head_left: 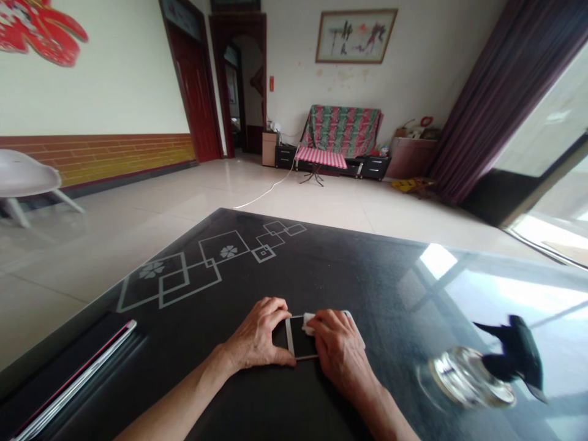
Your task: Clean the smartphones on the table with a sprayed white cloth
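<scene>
A smartphone (pixel 301 344) with a dark screen and a pale frame lies flat on the black table in front of me. My left hand (pixel 261 335) grips its left end, thumb at the near edge and fingers at the far edge. Over the right part of the phone, my right hand (pixel 337 343) presses a small wad of white tissue (pixel 308 323) against the screen. The fingers of that hand cover most of the tissue and much of the phone's right half.
A clear spray bottle (pixel 473 375) with a black trigger head stands at right. Flat stacked items, perhaps laptops or tablets (pixel 78 373), lie at left. The glossy table (pixel 321 269) has a printed square pattern. Beyond are a white chair (pixel 27 177) and a small pink-topped table (pixel 321 157).
</scene>
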Motion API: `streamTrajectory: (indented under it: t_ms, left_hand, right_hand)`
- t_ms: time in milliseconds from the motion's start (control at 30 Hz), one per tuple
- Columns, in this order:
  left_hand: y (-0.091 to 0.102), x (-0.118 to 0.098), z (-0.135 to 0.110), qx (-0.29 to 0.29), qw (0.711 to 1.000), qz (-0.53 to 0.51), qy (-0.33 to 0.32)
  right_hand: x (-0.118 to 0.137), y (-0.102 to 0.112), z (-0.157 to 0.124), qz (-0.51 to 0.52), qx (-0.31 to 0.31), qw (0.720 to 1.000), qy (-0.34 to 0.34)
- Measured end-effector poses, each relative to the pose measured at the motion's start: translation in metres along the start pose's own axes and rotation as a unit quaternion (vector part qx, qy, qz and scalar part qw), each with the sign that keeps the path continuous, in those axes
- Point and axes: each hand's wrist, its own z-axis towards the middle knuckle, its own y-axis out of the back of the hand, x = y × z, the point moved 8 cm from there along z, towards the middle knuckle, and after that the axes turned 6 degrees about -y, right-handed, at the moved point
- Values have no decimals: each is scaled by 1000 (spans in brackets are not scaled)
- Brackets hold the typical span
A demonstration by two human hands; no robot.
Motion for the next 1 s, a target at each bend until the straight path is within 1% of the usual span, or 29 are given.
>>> streamTrajectory:
  t_ms: [67, 133, 200, 333, 400, 467, 633, 800, 900, 1000]
  left_hand:
    - [0, 0, 0, 0, 1000, -3, -2]
    - [0, 0, 0, 2, 1000, -2, -2]
    - [-1, 0, 0, 1, 1000, 1, 0]
    - [-2, 1, 0, -2, 1000, 9, 2]
    - [-3, 1, -1, -1, 1000, 11, 1]
    - [-3, 2, -1, -1, 1000, 12, 0]
    - [-4, 2, -1, 11, 1000, 9, -6]
    - [-5, 3, -3, 18, 1000, 13, -6]
    - [-6, 3, -3, 18, 1000, 15, -7]
    - [-6, 4, -3, 17, 1000, 13, -5]
  right_hand:
    - [-13, 3, 1, -19, -17, 999, -27]
    - [-14, 2, 0, -25, -17, 999, -32]
    - [-5, -2, -1, -18, -5, 1000, -22]
    - [25, -13, -4, 16, 32, 999, 21]
    - [30, -15, -4, 24, 35, 999, 24]
    - [23, -13, -2, 15, 19, 1000, 1]
    - [-16, 2, 2, -43, -36, 996, -75]
    - [-42, 14, 3, -85, -64, 987, -117]
    - [-46, 16, 1, -109, -73, 981, -141]
    - [-32, 8, -3, -111, -72, 982, -137]
